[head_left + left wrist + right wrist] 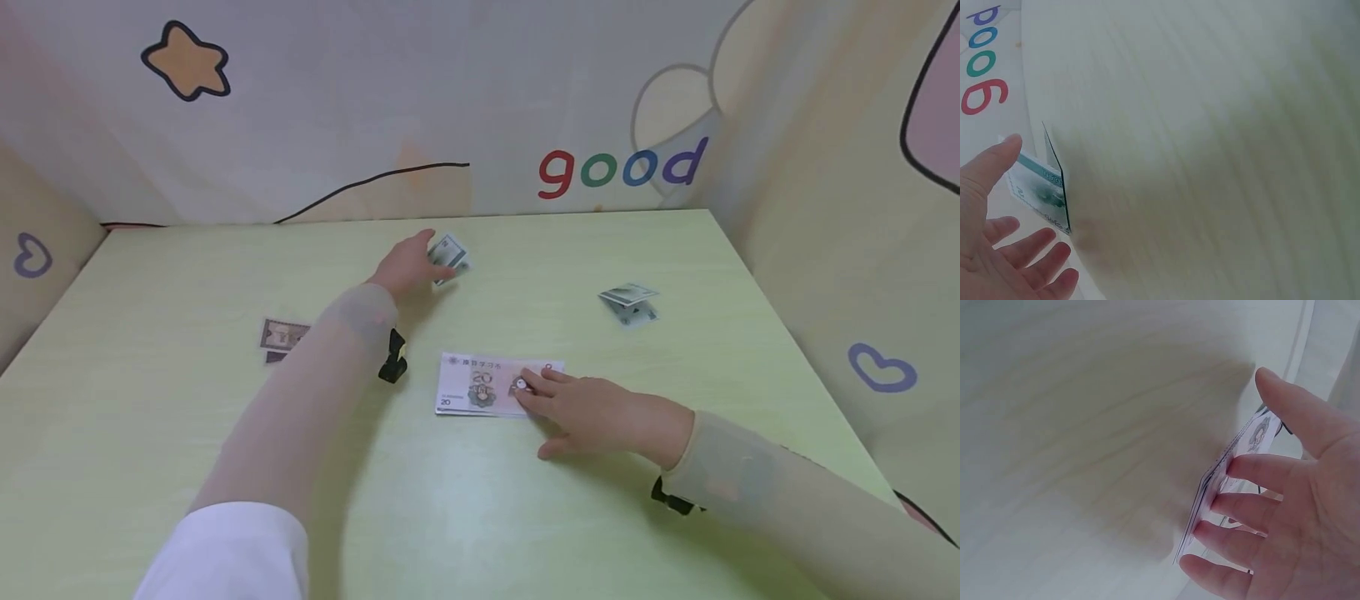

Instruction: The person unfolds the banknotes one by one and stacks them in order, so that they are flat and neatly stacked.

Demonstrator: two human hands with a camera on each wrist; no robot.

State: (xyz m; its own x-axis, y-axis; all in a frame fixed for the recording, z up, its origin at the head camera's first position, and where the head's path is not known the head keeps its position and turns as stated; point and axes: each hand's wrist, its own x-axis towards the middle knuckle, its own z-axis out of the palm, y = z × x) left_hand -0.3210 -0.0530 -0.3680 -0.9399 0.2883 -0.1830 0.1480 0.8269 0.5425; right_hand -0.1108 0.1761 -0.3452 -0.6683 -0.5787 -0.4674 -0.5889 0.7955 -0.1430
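At the far middle of the table, my left hand (408, 265) is at a folded greenish banknote (450, 254). The left wrist view shows its thumb and fingers spread apart, with the folded note (1041, 187) between them; whether they touch it I cannot tell. My right hand (600, 417) lies with outstretched fingertips on a small stack of pinkish banknotes (472, 387) marked 20. In the right wrist view the stack's edge (1200, 494) runs under the fingertips, and the thumb (1297, 409) is held away from the other fingers.
Another folded greenish banknote (630, 304) stands half open at the right of the table (465, 517). Brownish notes (283, 335) lie at the left, partly hidden by my left forearm. A printed curtain (360, 108) borders the table's back and sides.
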